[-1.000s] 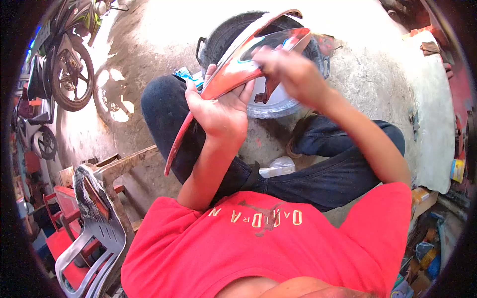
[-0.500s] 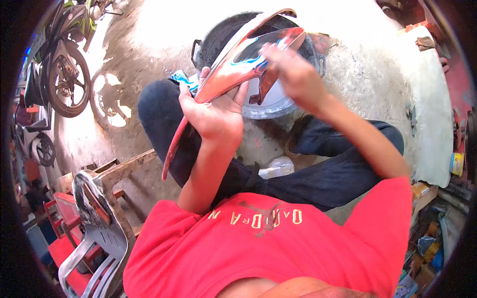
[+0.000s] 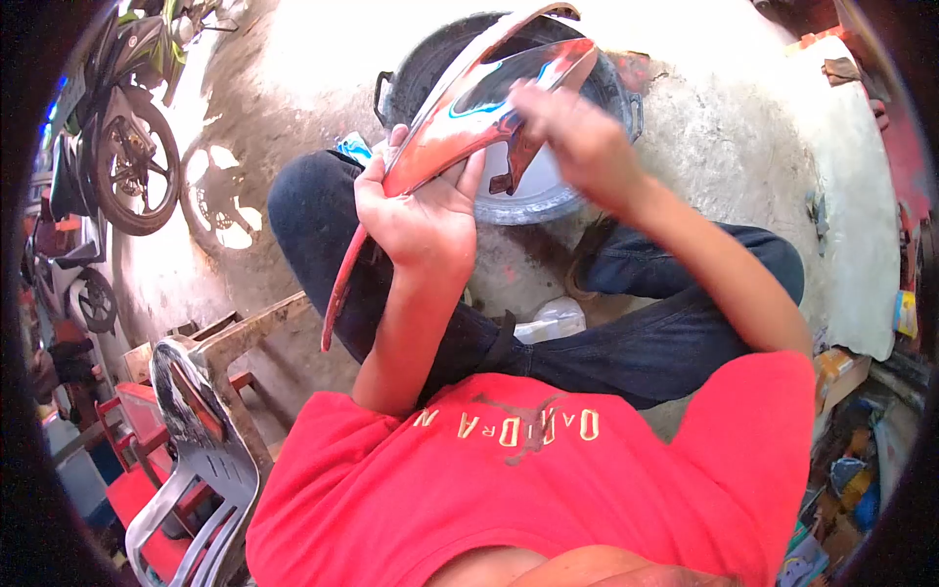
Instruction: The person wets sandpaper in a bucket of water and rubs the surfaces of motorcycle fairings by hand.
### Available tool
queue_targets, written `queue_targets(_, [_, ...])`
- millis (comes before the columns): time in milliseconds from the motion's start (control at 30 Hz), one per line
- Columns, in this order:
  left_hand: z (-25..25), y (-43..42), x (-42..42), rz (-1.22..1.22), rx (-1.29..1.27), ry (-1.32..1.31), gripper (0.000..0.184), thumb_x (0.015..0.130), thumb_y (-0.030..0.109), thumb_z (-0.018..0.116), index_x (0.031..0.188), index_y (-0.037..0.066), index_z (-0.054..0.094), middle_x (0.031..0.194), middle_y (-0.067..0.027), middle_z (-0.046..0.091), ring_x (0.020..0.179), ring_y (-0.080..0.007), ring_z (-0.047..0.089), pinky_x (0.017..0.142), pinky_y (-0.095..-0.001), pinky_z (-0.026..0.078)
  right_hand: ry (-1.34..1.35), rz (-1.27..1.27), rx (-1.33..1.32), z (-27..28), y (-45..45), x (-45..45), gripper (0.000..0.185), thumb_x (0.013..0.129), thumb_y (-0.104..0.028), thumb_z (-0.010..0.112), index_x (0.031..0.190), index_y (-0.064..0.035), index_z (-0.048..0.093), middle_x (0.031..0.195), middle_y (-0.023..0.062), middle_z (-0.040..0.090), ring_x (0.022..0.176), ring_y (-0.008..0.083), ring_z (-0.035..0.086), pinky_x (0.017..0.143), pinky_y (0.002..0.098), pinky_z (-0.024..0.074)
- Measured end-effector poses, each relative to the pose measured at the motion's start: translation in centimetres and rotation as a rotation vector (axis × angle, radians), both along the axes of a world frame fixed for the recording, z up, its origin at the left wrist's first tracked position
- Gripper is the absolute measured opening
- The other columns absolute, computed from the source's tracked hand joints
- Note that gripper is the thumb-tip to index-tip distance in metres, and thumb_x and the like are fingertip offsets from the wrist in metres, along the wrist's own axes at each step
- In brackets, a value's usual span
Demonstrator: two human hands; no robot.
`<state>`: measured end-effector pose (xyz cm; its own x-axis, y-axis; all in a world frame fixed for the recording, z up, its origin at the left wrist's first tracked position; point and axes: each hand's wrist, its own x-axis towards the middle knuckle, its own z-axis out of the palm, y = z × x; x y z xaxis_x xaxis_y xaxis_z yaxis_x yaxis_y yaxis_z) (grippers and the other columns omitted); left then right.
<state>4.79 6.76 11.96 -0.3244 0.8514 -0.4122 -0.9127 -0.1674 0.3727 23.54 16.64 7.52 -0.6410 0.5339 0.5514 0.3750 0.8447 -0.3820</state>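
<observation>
A curved, glossy panel (image 3: pixel 445 137), red-orange with dark, blue and white areas, is held up slantwise over a black tub (image 3: pixel 430 73). My left hand (image 3: pixel 421 210) grips its lower end from beneath, palm up, with fingers around the edges. A long narrow red strip (image 3: pixel 342 293) runs down past my left wrist. My right hand (image 3: pixel 572 132) is at the panel's right part, fingers bent together on or close to its surface; motion blurs them, and whatever they may hold is hidden. A blue and white packet (image 3: pixel 354 149) lies beside my left knee.
Motorcycles (image 3: pixel 137 161) stand at the upper left. A grey plastic chair (image 3: pixel 220 470) and a wooden frame (image 3: pixel 259 323) are at the lower left. A clear plastic bag (image 3: pixel 558 321) lies between my legs. At the right are a pale board (image 3: pixel 856 225) and assorted clutter (image 3: pixel 851 489).
The panel and my left hand have shifted slightly up and left in view. My right hand has moved a little along the panel, still blurred.
</observation>
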Motion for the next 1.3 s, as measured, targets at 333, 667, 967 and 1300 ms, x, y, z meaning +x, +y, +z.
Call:
queue_targets(333, [0.0,0.0,0.1,0.002,0.001,-0.004,0.040,0.096,0.034,0.038,0.126,0.009,0.048,0.139,-0.0234,0.053,0.128,-0.0446,0.053,0.106,-0.0612,0.042,0.011,0.089,0.074,0.7,-1.0,-0.7,0.037,0.094,-0.001,0.057,0.130,-0.0024,0.062,0.131,0.0168,0.065,0.123,0.0311,0.063,0.106,0.0428,0.0488])
queue_targets(667, [0.0,0.0,-0.1,-0.008,-0.005,0.012,0.040,0.095,0.032,0.038,0.126,0.009,0.048,0.139,-0.0234,0.053,0.129,-0.0445,0.052,0.107,-0.0611,0.042,0.043,0.159,0.060,0.7,-0.2,-0.7,0.045,0.087,0.007,0.058,0.131,-0.0032,0.062,0.130,0.0156,0.066,0.123,0.0300,0.063,0.106,0.0405,0.0499])
queue_targets(967, [-0.7,-0.1,-0.5,-0.015,0.029,-0.011,0.039,0.095,0.031,0.040,0.127,0.010,0.048,0.139,-0.0222,0.054,0.128,-0.0435,0.054,0.107,-0.0603,0.043,0.009,0.098,0.067,1.8,-2.8,-1.3,0.042,0.091,-0.003,0.060,0.133,-0.0023,0.060,0.135,0.0164,0.062,0.123,0.0317,0.062,0.105,0.0436,0.0494])
queue_targets(1300, [0.2,0.0,0.1,0.023,-0.058,0.041,0.045,0.093,0.029,0.040,0.126,0.001,0.051,0.139,-0.0253,0.053,0.132,-0.0449,0.051,0.108,-0.0619,0.042,0.091,0.104,0.002,2.0,-3.6,-1.9,0.039,0.092,-0.001,0.060,0.131,-0.0019,0.062,0.129,0.0170,0.066,0.123,0.0317,0.062,0.102,0.0454,0.0503])
